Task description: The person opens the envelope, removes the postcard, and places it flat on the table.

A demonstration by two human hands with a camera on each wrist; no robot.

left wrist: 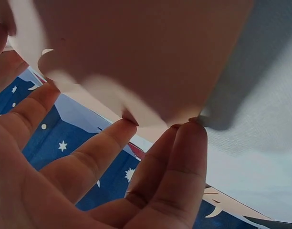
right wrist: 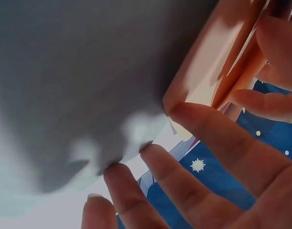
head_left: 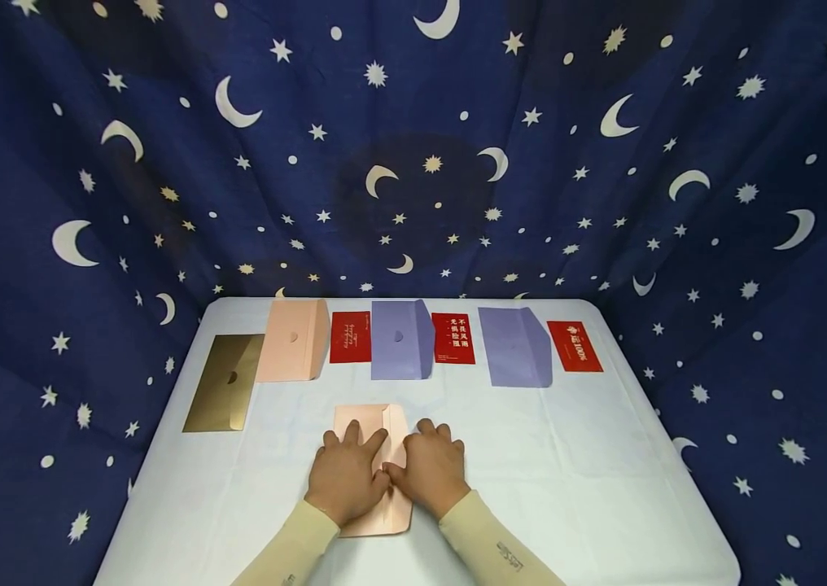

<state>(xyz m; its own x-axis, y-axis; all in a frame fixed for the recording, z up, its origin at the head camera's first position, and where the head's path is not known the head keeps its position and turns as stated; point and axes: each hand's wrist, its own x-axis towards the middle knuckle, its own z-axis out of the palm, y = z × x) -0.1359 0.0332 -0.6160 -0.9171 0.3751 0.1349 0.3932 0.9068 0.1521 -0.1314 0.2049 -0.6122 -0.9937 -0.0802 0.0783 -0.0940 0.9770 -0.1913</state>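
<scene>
A pale pink envelope [head_left: 373, 525] lies on the white table in front of me, its flap [head_left: 399, 423] along the right side. My left hand [head_left: 343, 476] rests on its body with the fingers spread; in the left wrist view the fingertips [left wrist: 129, 121] touch the paper. At the flap side is my right hand [head_left: 434, 468], its thumb reaching over the envelope toward the left thumb. The right wrist view shows one right fingertip [right wrist: 182, 112] against the envelope's edge [right wrist: 203, 62], with other fingertips on the table. The hands cover the envelope's middle.
Along the back of the white table [head_left: 567, 456] lie a gold envelope [head_left: 219, 382], another pink envelope [head_left: 289, 350], two purple envelopes [head_left: 399, 354] [head_left: 512, 350], and three red cards [head_left: 350, 335] [head_left: 452, 346] [head_left: 576, 348]. A blue curtain [head_left: 413, 106] with moons and stars surrounds the table.
</scene>
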